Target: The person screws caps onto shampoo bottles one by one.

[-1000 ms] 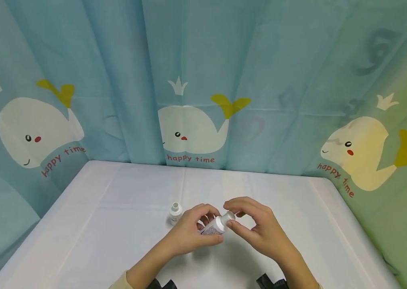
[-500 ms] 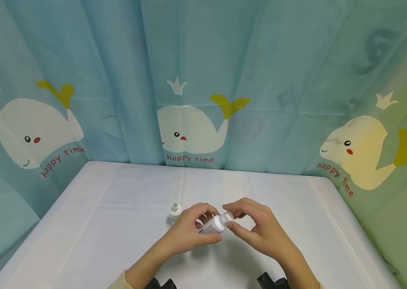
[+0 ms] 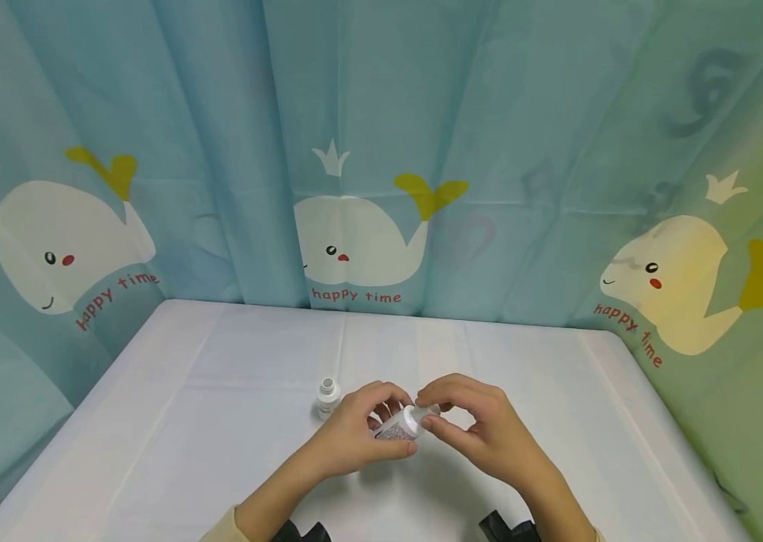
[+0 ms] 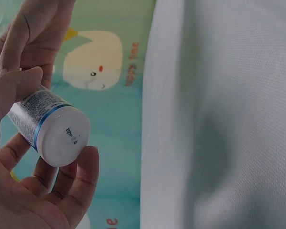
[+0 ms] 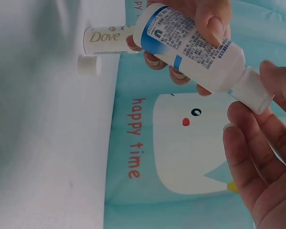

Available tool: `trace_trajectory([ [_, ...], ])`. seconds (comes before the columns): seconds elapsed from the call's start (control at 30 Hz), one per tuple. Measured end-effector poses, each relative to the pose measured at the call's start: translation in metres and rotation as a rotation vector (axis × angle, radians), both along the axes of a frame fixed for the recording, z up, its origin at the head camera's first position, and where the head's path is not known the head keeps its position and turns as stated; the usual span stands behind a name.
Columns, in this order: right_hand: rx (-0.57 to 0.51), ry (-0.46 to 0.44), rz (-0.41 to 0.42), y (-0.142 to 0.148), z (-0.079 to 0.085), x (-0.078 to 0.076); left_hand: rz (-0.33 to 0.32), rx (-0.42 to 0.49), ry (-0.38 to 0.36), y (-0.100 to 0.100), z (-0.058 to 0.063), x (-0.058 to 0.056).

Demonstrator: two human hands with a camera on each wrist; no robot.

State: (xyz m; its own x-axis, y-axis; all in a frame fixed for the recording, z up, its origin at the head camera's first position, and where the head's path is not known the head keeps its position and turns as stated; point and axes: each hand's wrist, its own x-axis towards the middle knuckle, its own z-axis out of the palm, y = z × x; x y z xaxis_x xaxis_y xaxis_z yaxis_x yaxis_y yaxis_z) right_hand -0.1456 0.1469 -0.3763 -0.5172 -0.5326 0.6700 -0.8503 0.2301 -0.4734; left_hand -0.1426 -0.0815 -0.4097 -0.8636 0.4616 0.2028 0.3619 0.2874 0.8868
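My left hand point(image 3: 357, 436) holds a white bottle point(image 3: 398, 427) tilted above the table, its neck end up and to the right. Small print and a blue band show on this bottle point(image 5: 193, 40) in the right wrist view. Its flat base, with a small stamp, faces the left wrist camera. A white cap point(image 5: 251, 90) sits on the neck, pinched between the thumb and fingers of my right hand point(image 3: 483, 425). Beyond the left hand stands a second white bottle point(image 3: 328, 400) with an uncovered neck, lettered "Dove" in the right wrist view.
On the white table point(image 3: 232, 376), a loose white cap point(image 5: 88, 65) lies beside the Dove bottle in the right wrist view. A blue-green curtain point(image 3: 524, 150) printed with whales rises behind the table and along its sides.
The right hand's thumb and fingers have moved in from loosely around the cap and now cover more of it. The left hand and held bottle stay nearly in place.
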Motion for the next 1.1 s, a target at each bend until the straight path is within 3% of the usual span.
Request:
trace_trajectory([
  [0.43,-0.002,0.011,-0.008,0.0043,0.0012,-0.0017,0.003,0.020,0.023,-0.0014,0.0025,-0.0017],
  [0.83,0.029,-0.103,-0.031,0.0058,0.0014,-0.0021,0.004,0.013,0.027,-0.0005,0.0039,-0.0022],
  [1.1,0.043,-0.106,0.048,0.0054,0.0034,-0.0025,0.008,0.010,0.015,-0.0008,0.0023,-0.0027],
])
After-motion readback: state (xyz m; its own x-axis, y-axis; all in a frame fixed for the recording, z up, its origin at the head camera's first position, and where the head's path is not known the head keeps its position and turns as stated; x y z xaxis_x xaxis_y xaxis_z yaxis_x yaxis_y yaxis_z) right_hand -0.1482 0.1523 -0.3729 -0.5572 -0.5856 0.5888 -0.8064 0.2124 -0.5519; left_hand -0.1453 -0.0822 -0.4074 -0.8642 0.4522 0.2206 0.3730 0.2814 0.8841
